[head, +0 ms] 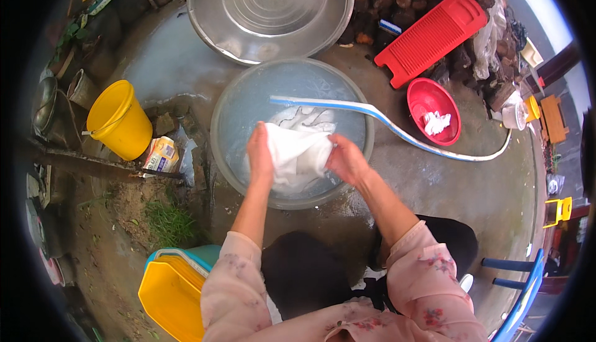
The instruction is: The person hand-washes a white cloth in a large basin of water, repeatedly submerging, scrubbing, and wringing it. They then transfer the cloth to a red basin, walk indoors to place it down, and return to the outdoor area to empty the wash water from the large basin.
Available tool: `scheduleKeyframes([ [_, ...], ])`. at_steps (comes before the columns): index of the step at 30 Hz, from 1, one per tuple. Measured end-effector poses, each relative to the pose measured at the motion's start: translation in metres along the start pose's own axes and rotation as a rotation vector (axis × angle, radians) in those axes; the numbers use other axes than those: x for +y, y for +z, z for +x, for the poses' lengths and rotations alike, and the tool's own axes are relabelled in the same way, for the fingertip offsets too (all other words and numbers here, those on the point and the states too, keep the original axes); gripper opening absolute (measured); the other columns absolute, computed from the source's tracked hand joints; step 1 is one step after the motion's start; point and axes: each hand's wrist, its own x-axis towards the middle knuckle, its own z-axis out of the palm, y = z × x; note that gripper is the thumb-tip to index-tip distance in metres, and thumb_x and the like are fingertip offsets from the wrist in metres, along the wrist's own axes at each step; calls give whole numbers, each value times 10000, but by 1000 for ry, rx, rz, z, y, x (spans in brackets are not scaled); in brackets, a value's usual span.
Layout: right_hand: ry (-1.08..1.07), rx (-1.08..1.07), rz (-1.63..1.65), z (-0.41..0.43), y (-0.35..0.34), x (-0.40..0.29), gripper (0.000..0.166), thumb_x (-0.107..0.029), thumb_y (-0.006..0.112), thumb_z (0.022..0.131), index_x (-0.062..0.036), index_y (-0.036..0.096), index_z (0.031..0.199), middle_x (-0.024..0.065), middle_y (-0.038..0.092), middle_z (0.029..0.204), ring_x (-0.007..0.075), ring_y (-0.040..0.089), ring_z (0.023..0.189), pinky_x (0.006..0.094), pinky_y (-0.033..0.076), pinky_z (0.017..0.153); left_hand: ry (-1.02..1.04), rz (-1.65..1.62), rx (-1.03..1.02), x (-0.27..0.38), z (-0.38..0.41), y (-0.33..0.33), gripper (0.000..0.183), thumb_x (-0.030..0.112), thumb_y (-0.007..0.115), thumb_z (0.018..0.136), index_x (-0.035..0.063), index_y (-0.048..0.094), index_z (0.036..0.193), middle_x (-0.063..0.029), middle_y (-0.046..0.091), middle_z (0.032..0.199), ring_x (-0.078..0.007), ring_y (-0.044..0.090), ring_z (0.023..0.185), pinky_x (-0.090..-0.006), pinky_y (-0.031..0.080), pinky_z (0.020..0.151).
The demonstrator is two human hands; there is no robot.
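Note:
My left hand (260, 153) grips one side of a white cloth (298, 149), and my right hand (345, 159) holds its other side. Between them the cloth is spread above a wide grey basin (291, 202) of cloudy water. More pale wet fabric (307, 117) lies in the basin beyond the held cloth, partly under water. A white hose with a blue stripe (344, 104) crosses the basin's right rim, its end over the water. The lower part of the cloth hides some of the basin's contents.
A large metal basin (205, 11) stands beyond the grey one. To the right are a red washboard (433, 39) and a red bowl (414, 104) with white cloth in it. At left is a yellow bucket (125, 128). A blue stool (524, 291) stands at lower right.

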Motion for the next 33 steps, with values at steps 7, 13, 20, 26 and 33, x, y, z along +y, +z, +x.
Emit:
scheduleKeyframes([
  [7, -120, 6, 199, 39, -5, 51, 441, -370, 380, 960, -26, 521, 1198, 99, 572, 1125, 228, 539, 1040, 354, 425, 897, 824, 1295, -409, -30, -30, 71, 272, 270, 559, 790, 50, 550, 631, -184, 560, 594, -386, 561, 552, -466, 461, 571],
  [13, 13, -340, 412, 82, -42, 26, 506, -496, 381, 952, -37, 582, 1027, 96, 626, 946, 226, 583, 898, 370, 474, 814, 381, 1187, -15, -39, -39, 111, 353, 385, 521, 842, 82, 622, 691, -201, 617, 689, -381, 610, 640, -482, 470, 601],
  [20, -262, 96, -144, 78, -12, 21, 442, -450, 387, 959, -72, 553, 800, 65, 583, 779, 183, 546, 722, 315, 459, 633, 208, 856, 360, -38, 6, 102, 402, 379, 462, 881, 52, 580, 680, -158, 632, 685, -342, 622, 653, -440, 464, 598],
  [26, -164, -251, 631, 87, -74, 6, 403, -439, 437, 945, -92, 525, 761, 43, 546, 731, 181, 527, 653, 323, 440, 591, 156, 971, 305, -66, 25, 148, 344, 292, 507, 861, 40, 557, 631, -144, 564, 563, -297, 571, 524, -407, 437, 512],
  [33, 49, -27, 240, 39, -32, -50, 368, -349, 488, 940, -18, 579, 1071, 87, 621, 988, 177, 580, 909, 317, 486, 776, 471, 1258, 84, -101, -7, 142, 267, 313, 517, 878, 92, 597, 752, -170, 624, 707, -309, 620, 667, -404, 471, 601],
])
